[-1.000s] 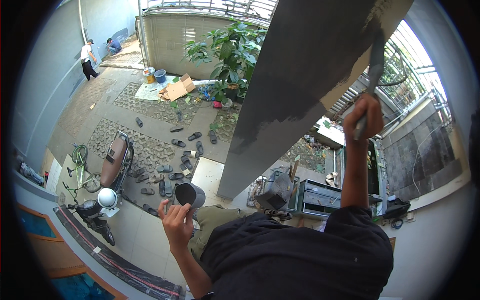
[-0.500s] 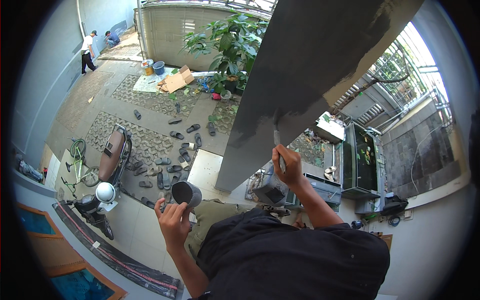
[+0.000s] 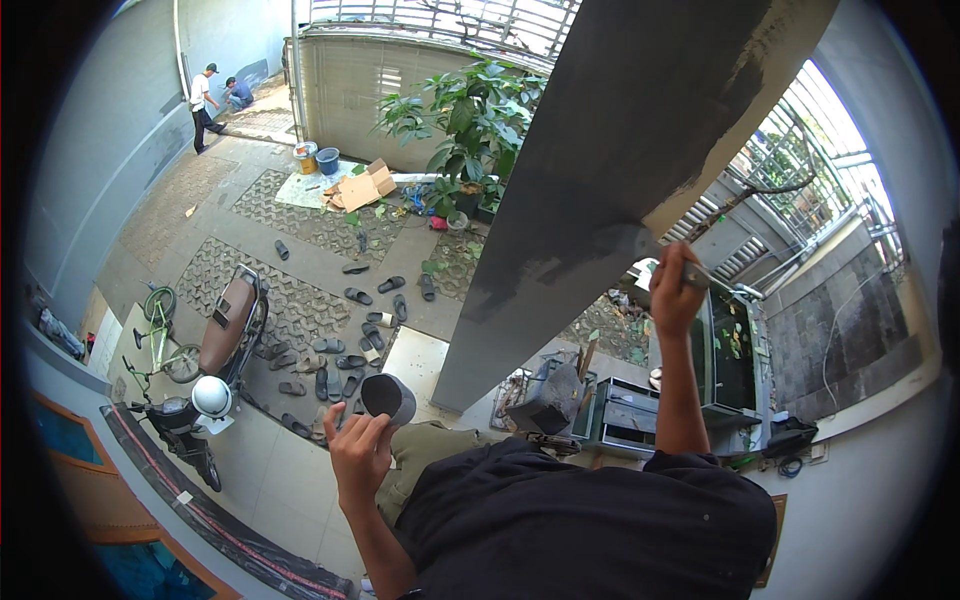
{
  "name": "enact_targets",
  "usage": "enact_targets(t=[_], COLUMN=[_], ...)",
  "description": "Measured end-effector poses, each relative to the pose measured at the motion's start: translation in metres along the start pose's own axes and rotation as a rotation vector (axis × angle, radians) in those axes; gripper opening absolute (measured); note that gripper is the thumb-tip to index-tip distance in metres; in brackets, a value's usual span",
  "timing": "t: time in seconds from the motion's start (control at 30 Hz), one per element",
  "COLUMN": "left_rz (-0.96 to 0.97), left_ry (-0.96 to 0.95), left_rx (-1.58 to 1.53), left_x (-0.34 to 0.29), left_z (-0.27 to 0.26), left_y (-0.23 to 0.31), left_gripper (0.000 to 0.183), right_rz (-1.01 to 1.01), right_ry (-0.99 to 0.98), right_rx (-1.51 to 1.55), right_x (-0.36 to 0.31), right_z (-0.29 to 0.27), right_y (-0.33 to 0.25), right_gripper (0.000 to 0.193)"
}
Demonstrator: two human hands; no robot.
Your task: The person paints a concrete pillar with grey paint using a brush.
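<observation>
My left hand (image 3: 360, 452) is closed on the side of a dark grey paint cup (image 3: 402, 400), with one finger stretched out past the rim. The inside of the cup is dark; how much paint it holds is hard to see. My right hand (image 3: 678, 290) is raised and wrapped round a paintbrush (image 3: 694, 274). The brush head is blurred and meets the right edge of a tall column (image 3: 590, 170), just below a bare beige strip. Dark grey paint covers most of the column face, with a ragged border above a lighter grey lower part.
Below lie several scattered sandals (image 3: 327, 383). A motorbike (image 3: 228, 330) with a white helmet (image 3: 211, 396) and a green bicycle (image 3: 153, 330) stand at left. Two people (image 3: 203, 105) are far off by the wall. A leafy plant (image 3: 470, 120) grows behind the column; tanks (image 3: 725, 350) stand at right.
My right hand has moved right and up with the paintbrush, from the column's middle to its right edge. My left hand still holds the cup. The view has shifted slightly.
</observation>
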State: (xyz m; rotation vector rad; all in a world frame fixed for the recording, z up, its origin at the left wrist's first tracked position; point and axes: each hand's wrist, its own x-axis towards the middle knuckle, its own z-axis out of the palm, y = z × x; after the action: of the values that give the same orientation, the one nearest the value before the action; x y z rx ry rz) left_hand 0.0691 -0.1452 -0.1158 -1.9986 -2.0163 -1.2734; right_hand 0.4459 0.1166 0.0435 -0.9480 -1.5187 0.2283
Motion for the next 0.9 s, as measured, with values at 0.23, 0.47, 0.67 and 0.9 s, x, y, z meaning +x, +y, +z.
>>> enact_targets(t=[0.23,0.47,0.67,0.9], left_rz=[0.007,-0.002,-0.037,-0.041], left_ry=[-0.002,-0.006,0.008,0.009], left_rx=[0.002,0.006,0.039,0.034], left_x=[0.0,-0.003,-0.01,-0.011], left_z=[-0.001,-0.004,-0.009,-0.009], left_y=[0.001,0.0,-0.002,-0.003], left_gripper=[0.019,0.021,0.02,0.018], right_rz=[-0.404,-0.569,-0.318,-0.153], right_ry=[0.274,-0.171,-0.402,-0.481], right_rx=[-0.062,-0.323,-0.133,-0.109], right_x=[0.043,-0.039,-0.153,-0.141], right_z=[-0.034,0.043,0.097,0.101], right_y=[-0.066,0.015,0.051,0.043], right_gripper=[0.039,0.009,0.013,0.02])
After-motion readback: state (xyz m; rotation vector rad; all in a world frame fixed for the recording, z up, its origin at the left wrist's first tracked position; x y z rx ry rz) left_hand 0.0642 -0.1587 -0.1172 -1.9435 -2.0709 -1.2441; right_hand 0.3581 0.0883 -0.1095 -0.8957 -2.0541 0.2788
